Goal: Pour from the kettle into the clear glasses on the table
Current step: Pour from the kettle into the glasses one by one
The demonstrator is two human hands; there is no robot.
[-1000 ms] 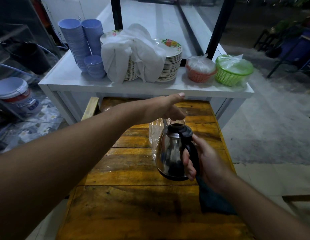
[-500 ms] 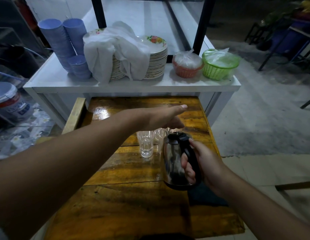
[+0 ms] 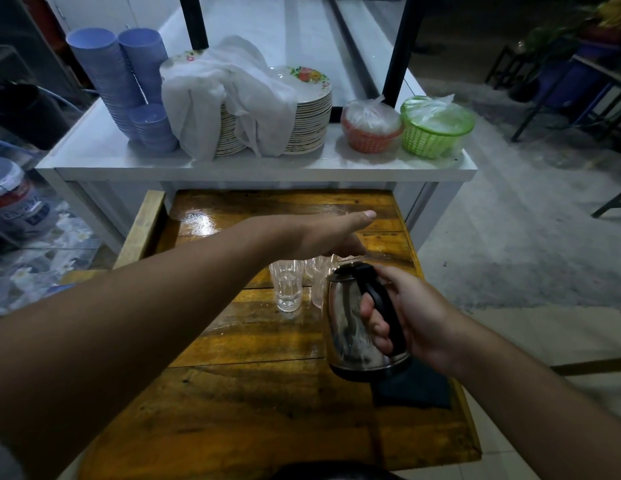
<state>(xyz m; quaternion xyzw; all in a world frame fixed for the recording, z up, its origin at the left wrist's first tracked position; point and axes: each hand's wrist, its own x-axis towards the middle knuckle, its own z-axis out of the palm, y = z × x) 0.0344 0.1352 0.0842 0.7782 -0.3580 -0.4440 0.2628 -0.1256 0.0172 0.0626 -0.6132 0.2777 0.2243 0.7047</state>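
Nothing fancy about the person. Both forearms were bare all the way up, no sleeves showing, no watch, no bracelet or rings that I could spot. The left hand [image 3: 323, 233] had a short, neatly trimmed thumbnail. The right hand [image 3: 411, 311] had short nails too, from what little showed. Light was dim, so finer details were hard to make out.

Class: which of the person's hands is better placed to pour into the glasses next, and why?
Right. The right hand already grips the kettle handle beside the glasses; the left hand reaches above them, empty.
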